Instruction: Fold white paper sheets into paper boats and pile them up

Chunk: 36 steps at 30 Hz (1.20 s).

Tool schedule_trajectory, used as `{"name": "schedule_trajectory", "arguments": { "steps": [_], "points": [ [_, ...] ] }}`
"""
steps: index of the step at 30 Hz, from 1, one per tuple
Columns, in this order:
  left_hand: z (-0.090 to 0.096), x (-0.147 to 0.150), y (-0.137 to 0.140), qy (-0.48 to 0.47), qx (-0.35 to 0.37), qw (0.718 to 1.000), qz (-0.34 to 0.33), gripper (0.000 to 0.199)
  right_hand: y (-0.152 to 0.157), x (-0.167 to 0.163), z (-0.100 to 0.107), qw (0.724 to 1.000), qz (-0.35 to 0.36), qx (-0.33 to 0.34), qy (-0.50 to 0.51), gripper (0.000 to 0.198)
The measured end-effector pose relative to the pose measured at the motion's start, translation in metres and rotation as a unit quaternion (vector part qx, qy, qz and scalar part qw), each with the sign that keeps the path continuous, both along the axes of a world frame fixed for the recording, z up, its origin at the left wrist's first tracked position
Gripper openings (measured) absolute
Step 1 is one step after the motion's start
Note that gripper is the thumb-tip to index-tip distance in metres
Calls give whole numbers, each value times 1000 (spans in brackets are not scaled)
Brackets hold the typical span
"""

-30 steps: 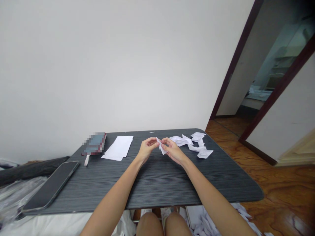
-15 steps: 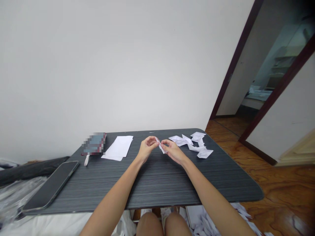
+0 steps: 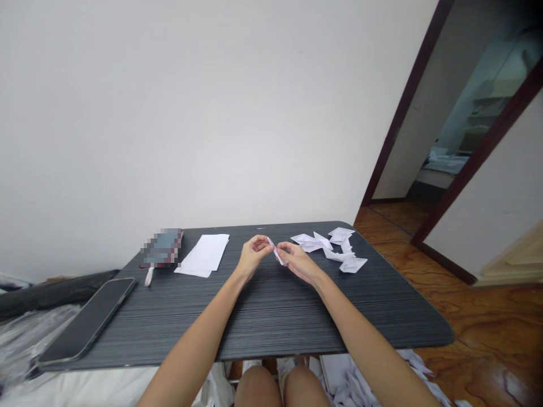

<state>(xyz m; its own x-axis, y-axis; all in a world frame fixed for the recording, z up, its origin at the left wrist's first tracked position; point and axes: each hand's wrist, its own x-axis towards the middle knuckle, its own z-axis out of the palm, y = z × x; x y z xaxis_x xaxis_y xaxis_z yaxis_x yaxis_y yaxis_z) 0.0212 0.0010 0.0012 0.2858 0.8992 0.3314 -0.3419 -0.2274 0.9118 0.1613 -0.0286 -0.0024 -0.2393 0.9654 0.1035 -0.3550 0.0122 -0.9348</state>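
- Folded paper (image 3: 278, 255) has turned more edge-on since the earlier frame: its broad face showed one second ago, and it now presents a narrow white strip. Both hands have shifted only slightly; the items resting on the tabletop (image 3: 280, 322) have not visibly moved.
- Step in hand (judged): working the folded paper between the fingertips, probably pressing or adjusting a fold. The exact fold cannot be made out at this size.
- Next move (judged): calls for steady support from one side while the other side presses or turns the paper. Light pressure is advisable, since thin paper may crumple or slip out of line.
- Left grip: the left hand (image 3: 253, 254) pinches the upper left end of the folded paper, thumb against curled fingers; the gap at the contact is no more than the paper's thickness.
- Right grip: the right hand (image 3: 299, 261) pinches the lower right part of the same piece, thumb and forefinger drawn together. The remaining fingers are partly hidden.
- Position of the folded paper: between the two hands, tilted, above the middle of the tabletop.
- Adjacent items: flat paper sheets (image 3: 207, 252) lie to the left of the left hand; a cluster of folded pieces (image 3: 353, 264) lies to the right of the right hand, apart from it.
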Motion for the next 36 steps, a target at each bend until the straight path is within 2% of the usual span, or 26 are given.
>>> {"name": "schedule_trajectory", "arguments": {
  "steps": [9, 15, 19, 22, 25, 27, 29, 32, 36],
  "points": [
    [1, 1, 0, 12, 12, 1000, -6, 23, 0, 1, 0, 1000, 20, 23, 5, 24],
    [4, 2, -3, 37, 17, 999, 5, 23, 0, 2, -2, 998, 25, 30, -41, 25],
    [3, 0, -1, 89, 10, 996, 21, 25, 2, 6, -3, 991, -5, 49, -121, 23],
    [-3, -3, 4, 172, 33, 984, 39, 25, 6, 10, -6, 962, -48, 94, -250, 18],
    [-11, -6, 7, 291, 119, 945, 84, 26, 9, 12, -13, 900, -103, 145, -397, 13],
    [-15, -6, 6, 366, 200, 903, 105, 24, 10, 11, -18, 858, -129, 153, -473, 12],
    [-16, -7, 4, 423, 271, 859, 100, 15, 10, 11, -20, 829, -149, 148, -518, 13],
    [-12, -10, 0, 482, 335, 809, 40, 14, 9, 10, -21, 810, -157, 142, -548, 20],
    [-3, -16, -3, 520, 367, 770, -49, 29, 7, 12, -17, 794, -144, 148, -572, 17]
  ]
}}
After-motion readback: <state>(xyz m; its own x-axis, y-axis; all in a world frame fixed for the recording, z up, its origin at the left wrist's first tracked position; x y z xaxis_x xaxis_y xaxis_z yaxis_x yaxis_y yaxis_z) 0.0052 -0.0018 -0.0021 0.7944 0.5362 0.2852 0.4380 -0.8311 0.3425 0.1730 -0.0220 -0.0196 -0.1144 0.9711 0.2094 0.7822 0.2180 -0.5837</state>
